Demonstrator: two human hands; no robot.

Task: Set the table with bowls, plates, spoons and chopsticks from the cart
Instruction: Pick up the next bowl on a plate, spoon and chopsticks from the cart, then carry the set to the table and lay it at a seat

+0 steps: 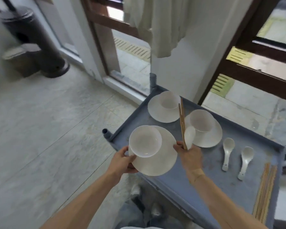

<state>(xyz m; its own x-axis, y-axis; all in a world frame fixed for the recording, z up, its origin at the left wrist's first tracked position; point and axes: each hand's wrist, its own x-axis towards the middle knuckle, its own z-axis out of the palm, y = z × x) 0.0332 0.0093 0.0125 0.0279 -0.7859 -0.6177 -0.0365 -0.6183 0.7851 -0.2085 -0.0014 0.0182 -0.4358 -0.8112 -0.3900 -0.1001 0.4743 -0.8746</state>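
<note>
Lifting 1 place setting off the grey cart (172,179). Left hand (122,162) clamped on the near rim of a white plate (162,156), thumb against the white bowl (144,141) riding on it toward the plate's left side. Right hand (190,156) touching the plate's opposite edge while pinching a pair of wooden chopsticks (182,123) and a white ceramic spoon (189,137), both pointing away from the body. Plate partly past the cart's left edge, over the floor.

Best kept level: bowl off-centre, likely to slide if the plate dips left. Worth holding the chopsticks and spoon tight so neither slips while carrying. Steady turn toward the bench, not in view.

Left on the cart: 2 more bowl-on-plate sets, far set (165,106) and nearer set (203,128), 2 spoons (228,152), and a bundle of chopsticks (264,192) near the right rim, to fetch afterwards.
</note>
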